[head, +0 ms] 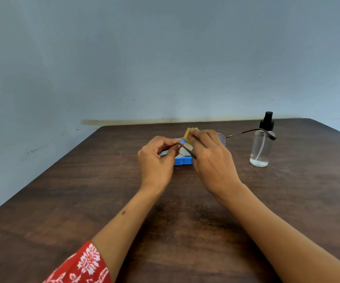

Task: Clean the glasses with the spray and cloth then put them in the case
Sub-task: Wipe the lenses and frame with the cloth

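Thin-framed glasses (pixel 227 136) with dark temple arms are held up above the table, between both hands. My left hand (pixel 157 160) pinches the frame at the hinge of the near temple arm. My right hand (pixel 212 158) grips a small yellow cloth (pixel 189 135) and presses it on a lens. The other temple arm reaches right, in front of the spray bottle (pixel 261 147), a clear bottle with a black pump top that stands upright on the table. A blue glasses case (pixel 183 161) lies on the table under the hands, mostly hidden by them.
The dark wooden table (pixel 83 201) runs back to a pale blue-grey wall (pixel 165 58). Its left edge slants from near left to far centre. A red patterned sleeve (pixel 83 266) shows at the bottom left.
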Action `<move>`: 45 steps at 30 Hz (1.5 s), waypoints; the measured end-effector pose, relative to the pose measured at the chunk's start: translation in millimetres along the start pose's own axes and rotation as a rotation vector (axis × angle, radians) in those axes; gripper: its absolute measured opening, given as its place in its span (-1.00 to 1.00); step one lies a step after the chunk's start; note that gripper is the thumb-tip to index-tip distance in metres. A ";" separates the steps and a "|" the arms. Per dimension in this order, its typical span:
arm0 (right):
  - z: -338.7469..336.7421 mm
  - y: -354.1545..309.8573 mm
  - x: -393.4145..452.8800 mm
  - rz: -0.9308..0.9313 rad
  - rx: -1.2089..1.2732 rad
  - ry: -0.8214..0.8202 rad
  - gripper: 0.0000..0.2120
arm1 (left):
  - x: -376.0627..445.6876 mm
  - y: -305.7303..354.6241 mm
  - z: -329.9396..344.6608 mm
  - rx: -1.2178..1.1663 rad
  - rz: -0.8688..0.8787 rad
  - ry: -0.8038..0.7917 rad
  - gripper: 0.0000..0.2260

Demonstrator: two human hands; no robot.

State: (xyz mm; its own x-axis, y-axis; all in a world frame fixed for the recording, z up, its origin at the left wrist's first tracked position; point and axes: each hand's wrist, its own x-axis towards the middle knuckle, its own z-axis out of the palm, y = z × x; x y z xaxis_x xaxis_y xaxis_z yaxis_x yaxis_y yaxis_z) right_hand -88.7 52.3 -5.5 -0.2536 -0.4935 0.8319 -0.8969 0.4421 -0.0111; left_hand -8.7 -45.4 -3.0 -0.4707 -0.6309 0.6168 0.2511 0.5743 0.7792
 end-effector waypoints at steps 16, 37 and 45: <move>1.1 -5.4 -0.1 -0.097 -0.064 -0.015 -0.78 | 1.7 -1.8 -1.1 -0.017 -0.023 0.020 -0.85; -3.8 -6.0 -5.4 -0.076 0.056 -0.088 -0.75 | 3.6 -3.8 -2.7 -0.027 -0.038 0.036 -0.79; 3.7 -7.9 -1.0 -0.089 -0.036 -0.030 -0.69 | 0.9 -4.1 -1.2 -0.050 -0.043 0.035 -0.77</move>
State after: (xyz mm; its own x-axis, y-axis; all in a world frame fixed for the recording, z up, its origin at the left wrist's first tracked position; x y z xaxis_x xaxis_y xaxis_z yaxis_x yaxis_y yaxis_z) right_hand -82.6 46.5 -8.3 -0.1850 -0.5543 0.8115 -0.9030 0.4217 0.0822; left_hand -9.1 -49.0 -5.5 -0.4521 -0.6727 0.5858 0.2736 0.5205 0.8089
